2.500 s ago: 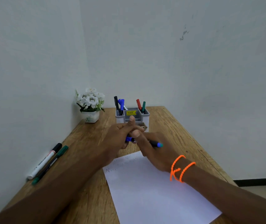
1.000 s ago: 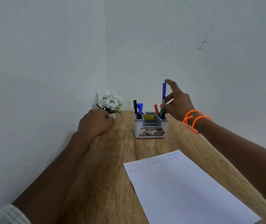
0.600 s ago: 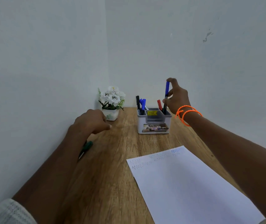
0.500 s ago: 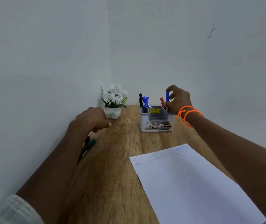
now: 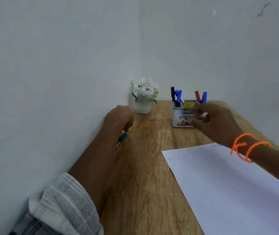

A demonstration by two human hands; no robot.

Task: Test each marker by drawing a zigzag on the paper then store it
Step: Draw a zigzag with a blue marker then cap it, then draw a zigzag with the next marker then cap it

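Observation:
The blue marker [image 5: 204,96] stands cap up in the right rear slot of the white desk organiser [image 5: 177,116], beside a red marker [image 5: 197,95]. Black and blue markers [image 5: 177,95] fill its left slot. My right hand [image 5: 218,123], blurred by motion, hovers in front of the organiser with loose fingers and nothing in it. My left hand [image 5: 120,117] hangs with fingers curled down just above the cap end of a green marker [image 5: 123,136] lying by the left wall; contact is hidden. The white paper [image 5: 228,184] with faint zigzags along its top edge lies at the right.
A small pot of white flowers [image 5: 144,97] stands in the far corner beside my left hand. The wooden table [image 5: 143,184] meets walls at the left and the back. My left forearm covers the strip along the left wall.
My right hand lowered the blue marker into the organiser, let go and drew back toward me. My left hand dropped closer to the green marker by the wall.

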